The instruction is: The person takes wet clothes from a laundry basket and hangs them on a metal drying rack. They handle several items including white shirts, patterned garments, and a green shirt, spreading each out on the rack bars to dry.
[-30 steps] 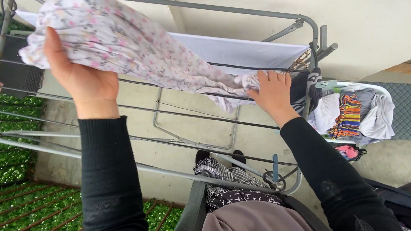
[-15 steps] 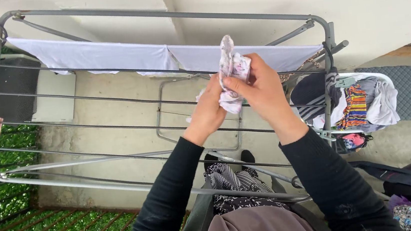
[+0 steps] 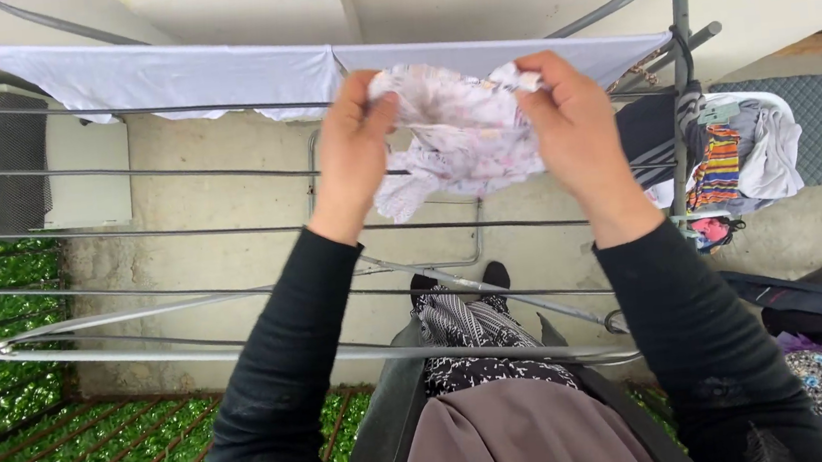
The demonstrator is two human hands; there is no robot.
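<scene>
Cloth, white with faint pink print, hangs bunched between both hands.

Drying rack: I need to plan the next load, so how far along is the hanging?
Done: a white sheet hangs over the drying rack. In hand: left hand and right hand spread a floral garment. Left: most rails are bare, and clothes remain piled at the right.

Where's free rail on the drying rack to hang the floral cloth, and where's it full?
Free: the rack's middle and near rails, between the white sheet and the near edge. Crowded: far rail under the sheet, and the right end piled with clothes. Both hands hold the floral cloth.
</scene>
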